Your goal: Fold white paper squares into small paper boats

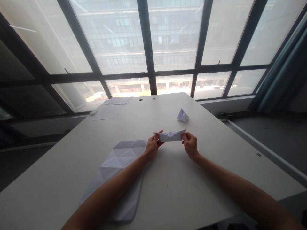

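The folded paper point(170, 136) is staying between my two hands, over the white table point(165, 198), at about five o'clock from the middle of my remote view; I am using it as the centre of my clock. It is showing pointed ends and a small peak in the middle. At nine o'clock, my left hand point(153, 145) is grasping one end between the thumb and the fingers. At three o'clock, my right hand point(190, 144) is pinching the opposite end. I cannot tell whether the lower edge is touching the table. At one o'clock, a small paper pyramid point(183, 115) is standing near, apart from both hands. At eight o'clock, a large creased sheet point(117, 159) is lying, and my left forearm point(115, 188) is passing across it and hiding a part. At ten o'clock, farther away, some flat sheets point(107, 111) are resting on the table. At twelve o'clock, the window point(172, 38) is rising behind the table; at two o'clock, a blue curtain point(280, 60) is hanging.
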Action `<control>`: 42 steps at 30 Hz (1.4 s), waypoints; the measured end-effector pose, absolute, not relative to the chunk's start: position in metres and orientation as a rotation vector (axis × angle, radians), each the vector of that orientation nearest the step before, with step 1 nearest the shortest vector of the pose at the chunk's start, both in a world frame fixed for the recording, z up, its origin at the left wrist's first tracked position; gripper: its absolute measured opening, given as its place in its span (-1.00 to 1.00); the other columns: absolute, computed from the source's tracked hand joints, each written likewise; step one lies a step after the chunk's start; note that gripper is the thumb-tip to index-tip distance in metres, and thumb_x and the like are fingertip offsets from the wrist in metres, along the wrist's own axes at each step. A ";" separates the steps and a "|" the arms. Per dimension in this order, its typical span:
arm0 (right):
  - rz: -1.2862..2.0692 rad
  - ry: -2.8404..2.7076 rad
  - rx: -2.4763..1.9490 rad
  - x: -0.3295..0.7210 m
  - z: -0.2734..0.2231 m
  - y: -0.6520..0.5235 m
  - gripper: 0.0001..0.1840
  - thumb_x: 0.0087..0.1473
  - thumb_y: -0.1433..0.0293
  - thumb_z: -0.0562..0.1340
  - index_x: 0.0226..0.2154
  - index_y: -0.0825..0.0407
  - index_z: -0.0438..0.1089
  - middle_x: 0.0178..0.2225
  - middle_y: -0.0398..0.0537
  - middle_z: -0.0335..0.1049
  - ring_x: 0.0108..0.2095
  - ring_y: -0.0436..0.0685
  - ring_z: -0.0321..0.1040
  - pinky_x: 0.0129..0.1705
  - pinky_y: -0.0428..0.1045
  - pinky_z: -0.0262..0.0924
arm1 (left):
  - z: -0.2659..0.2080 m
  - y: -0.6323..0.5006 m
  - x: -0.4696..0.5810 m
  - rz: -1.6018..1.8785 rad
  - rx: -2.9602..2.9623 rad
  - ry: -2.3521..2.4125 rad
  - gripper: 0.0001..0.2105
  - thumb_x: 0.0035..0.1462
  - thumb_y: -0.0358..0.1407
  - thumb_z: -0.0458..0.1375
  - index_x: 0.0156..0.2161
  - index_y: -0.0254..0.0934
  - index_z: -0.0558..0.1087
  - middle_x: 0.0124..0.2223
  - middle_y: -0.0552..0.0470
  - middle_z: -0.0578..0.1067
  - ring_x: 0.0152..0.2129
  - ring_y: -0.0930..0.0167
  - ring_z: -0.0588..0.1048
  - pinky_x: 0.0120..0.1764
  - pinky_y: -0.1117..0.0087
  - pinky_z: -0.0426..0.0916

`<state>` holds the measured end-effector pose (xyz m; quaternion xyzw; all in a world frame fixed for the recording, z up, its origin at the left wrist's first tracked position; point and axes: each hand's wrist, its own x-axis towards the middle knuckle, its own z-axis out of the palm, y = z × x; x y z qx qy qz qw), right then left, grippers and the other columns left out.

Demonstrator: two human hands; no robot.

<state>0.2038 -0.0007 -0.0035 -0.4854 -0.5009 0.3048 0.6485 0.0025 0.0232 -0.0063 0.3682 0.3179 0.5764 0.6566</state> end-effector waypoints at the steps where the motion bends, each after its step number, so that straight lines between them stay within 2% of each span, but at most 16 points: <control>1: 0.702 -1.120 -1.093 0.204 -0.004 0.001 -0.63 0.08 0.09 0.21 -0.48 0.07 0.34 -0.61 -0.19 0.26 -0.61 -0.01 0.17 -0.58 -0.09 0.10 | -0.007 0.024 0.002 1.313 0.823 0.713 -0.55 0.18 -0.09 0.20 0.05 -0.40 0.46 -0.15 -0.16 0.56 -0.30 0.38 0.54 -0.16 0.34 0.46; 9: 0.830 -0.997 -1.069 0.202 -0.008 0.004 -0.68 0.03 0.14 0.25 -0.49 0.07 0.35 -0.55 -0.15 0.34 -0.53 0.02 0.27 -0.53 -0.08 0.29 | -0.006 0.025 0.002 1.374 0.727 0.690 -0.65 0.26 -0.14 0.12 -0.01 -0.37 0.49 -0.17 -0.13 0.54 -0.33 0.42 0.53 -0.20 0.39 0.49; 15: 0.796 -0.985 -1.053 0.205 -0.010 0.007 -0.72 0.03 0.18 0.26 -0.49 0.06 0.36 -0.57 -0.18 0.32 -0.59 -0.03 0.20 -0.57 -0.11 0.17 | -0.006 0.023 0.004 1.351 0.792 0.722 -0.63 0.26 -0.12 0.11 0.00 -0.36 0.49 -0.12 -0.15 0.53 -0.31 0.40 0.52 -0.21 0.37 0.48; 21: 0.767 -1.055 -1.009 0.207 -0.012 0.007 -0.74 0.04 0.19 0.26 -0.43 0.06 0.40 -0.55 -0.17 0.33 -0.61 -0.03 0.19 -0.60 -0.10 0.14 | -0.003 0.019 0.004 1.299 0.882 0.715 -0.61 0.24 -0.10 0.13 0.06 -0.30 0.43 0.00 -0.16 0.48 -0.15 0.31 0.50 -0.09 0.24 0.45; 26: 0.692 -1.145 -1.023 0.204 -0.010 0.004 -0.75 0.04 0.20 0.26 -0.42 0.07 0.42 -0.49 -0.11 0.37 -0.56 0.01 0.24 -0.62 -0.09 0.18 | 0.001 0.016 0.004 1.268 0.862 0.664 -0.58 0.21 -0.06 0.14 0.11 -0.20 0.33 0.04 -0.13 0.44 -0.14 0.27 0.50 -0.06 0.09 0.43; 31: 0.669 -1.305 -1.037 0.201 -0.006 -0.003 -0.78 0.08 0.23 0.24 -0.37 0.06 0.42 -0.41 -0.07 0.37 -0.44 0.07 0.31 -0.53 -0.08 0.25 | 0.001 0.017 0.004 1.237 0.851 0.715 -0.57 0.17 -0.06 0.18 0.09 -0.15 0.30 -0.02 -0.07 0.44 -0.23 0.33 0.50 -0.20 0.24 0.46; 37: 0.610 -1.439 -1.016 0.197 -0.003 -0.009 -0.81 0.11 0.25 0.21 -0.38 0.03 0.39 -0.37 -0.08 0.33 -0.35 0.08 0.30 -0.49 -0.10 0.19 | 0.000 0.018 0.005 1.229 0.900 0.764 -0.56 0.14 -0.12 0.22 0.10 -0.15 0.31 -0.08 -0.06 0.45 -0.29 0.37 0.48 -0.30 0.36 0.42; 42: 0.613 -1.438 -1.025 0.197 0.000 -0.010 -0.77 0.11 0.26 0.22 -0.21 0.03 0.41 -0.30 -0.04 0.39 -0.30 0.11 0.34 -0.38 -0.06 0.22 | -0.001 0.018 0.006 1.249 0.907 0.798 -0.59 0.13 -0.14 0.23 0.07 -0.17 0.34 -0.08 -0.07 0.46 -0.26 0.36 0.48 -0.28 0.37 0.40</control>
